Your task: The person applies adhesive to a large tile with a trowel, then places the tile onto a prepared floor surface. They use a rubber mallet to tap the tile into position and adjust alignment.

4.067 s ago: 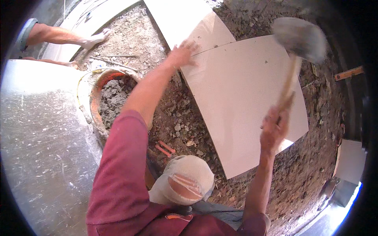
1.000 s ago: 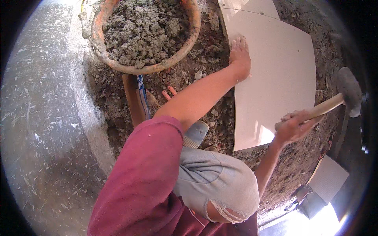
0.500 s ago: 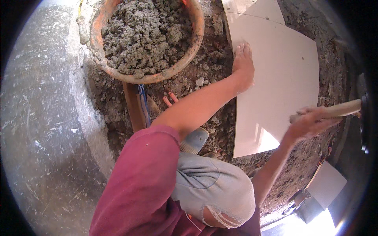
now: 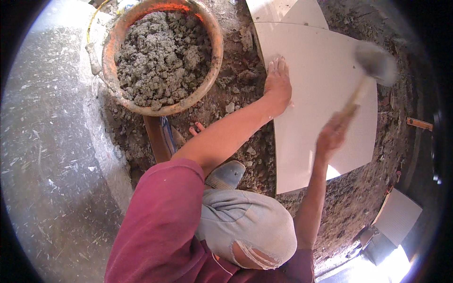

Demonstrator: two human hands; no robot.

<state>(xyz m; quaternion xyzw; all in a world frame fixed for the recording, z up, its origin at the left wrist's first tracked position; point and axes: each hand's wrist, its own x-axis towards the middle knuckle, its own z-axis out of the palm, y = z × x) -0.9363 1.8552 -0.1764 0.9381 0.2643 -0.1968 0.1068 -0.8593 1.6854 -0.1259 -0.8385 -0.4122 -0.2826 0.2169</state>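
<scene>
A large pale floor tile [image 4: 321, 108] lies on rough earth and mortar, its far edge against another pale tile [image 4: 288, 12]. My left hand [image 4: 278, 85] rests flat on the tile's left side, fingers stretched out. My right hand [image 4: 331, 136] is wrapped round the wooden handle of a mallet [image 4: 376, 62]. The mallet's dark head, smeared by motion, is over the tile's far right part; I cannot tell whether it touches the tile.
An orange-rimmed bucket [image 4: 214, 70] full of crumbly grey mortar [image 4: 163, 59] stands at the far left. A grey, paint-flecked floor [image 4: 52, 155] lies left of it. Loose tiles [image 4: 398, 217] lean at the lower right, and a short orange-brown bar [image 4: 419, 124] lies at the right.
The mallet has swung from the right edge inward over the tile, and my right hand has moved left with it. My left hand stays on the tile; the view has shifted slightly.
</scene>
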